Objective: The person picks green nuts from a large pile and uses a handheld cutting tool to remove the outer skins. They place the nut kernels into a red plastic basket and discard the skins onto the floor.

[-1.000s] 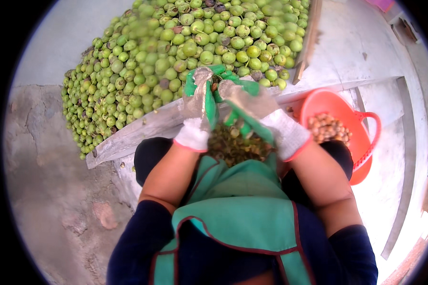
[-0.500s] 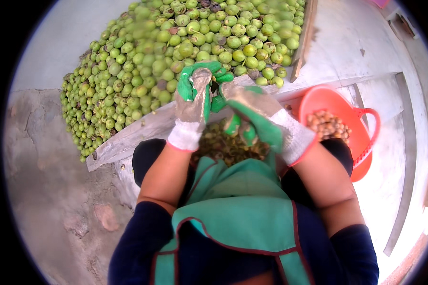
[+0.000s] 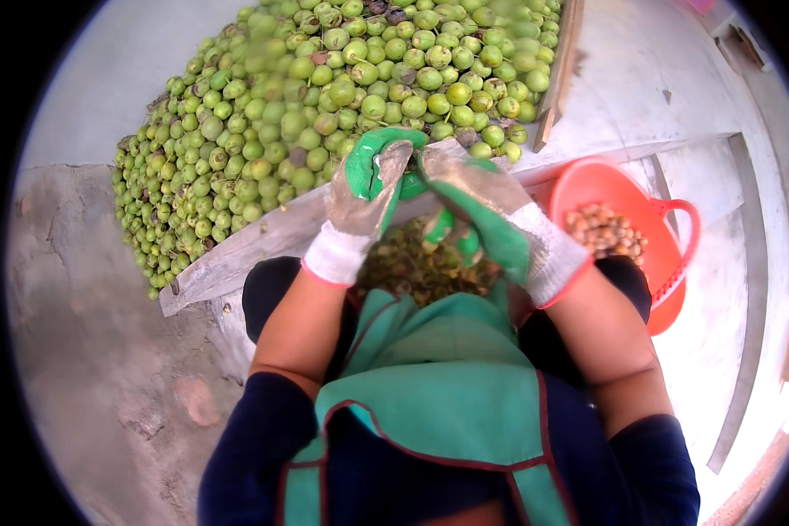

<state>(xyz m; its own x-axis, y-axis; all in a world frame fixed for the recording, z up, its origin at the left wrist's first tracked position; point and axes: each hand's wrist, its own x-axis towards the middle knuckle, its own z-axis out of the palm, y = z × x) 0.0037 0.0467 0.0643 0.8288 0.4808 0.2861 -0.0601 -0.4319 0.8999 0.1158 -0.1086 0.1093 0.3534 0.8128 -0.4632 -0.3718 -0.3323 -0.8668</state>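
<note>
Both my hands wear green and grey work gloves with white cuffs, and they meet above my lap. My left hand is curled closed, thumb against the fingers. Against it presses my right hand, its fingers bent, with the lower ones hanging over the husks. A small dark thing shows between the fingertips, too covered to name. Below them, between my knees, lies a heap of greenish-brown husks. Just beyond my hands rises a large pile of round green fruits.
A wooden board edges the near side of the pile, and another board stands at its right. To my right is an orange-red basket with a looped handle, holding brown nuts. My green apron covers my lap.
Both hands have dropped slightly toward me and stay together. My left fingers have curled in further, and the right hand has turned a little.
</note>
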